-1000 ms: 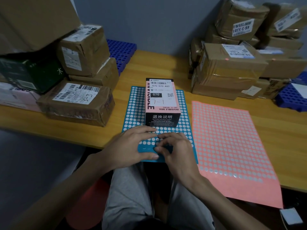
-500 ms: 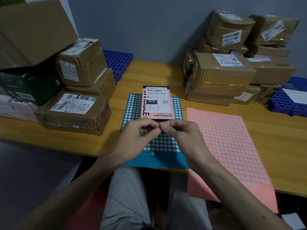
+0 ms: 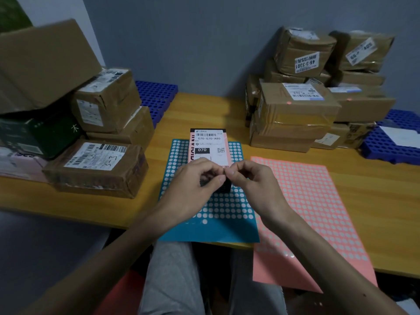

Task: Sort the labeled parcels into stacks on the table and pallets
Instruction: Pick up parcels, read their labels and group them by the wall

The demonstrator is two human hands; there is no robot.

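Grey matte wall (image 3: 204,42) behind, warm wooden table (image 3: 204,105) out front, smooth and grained. Dead centre sits a slim rectangular box (image 3: 208,142), pink and black with a white barcode label, on a glossy blue sheet (image 3: 209,230) of round white stickers. A pink sheet (image 3: 318,201) of the same dots lies just beside it, overhanging the near edge. Brown cardboard parcels, shiny with tape, are stacked on the left (image 3: 97,169) and right (image 3: 295,110), by blue plastic grid pallets (image 3: 156,96). The left hand (image 3: 193,183) and right hand (image 3: 252,183) meet over the box's near end, thumbs and forefingers pinched tip to tip. Whether anything sits between them, can't tell.
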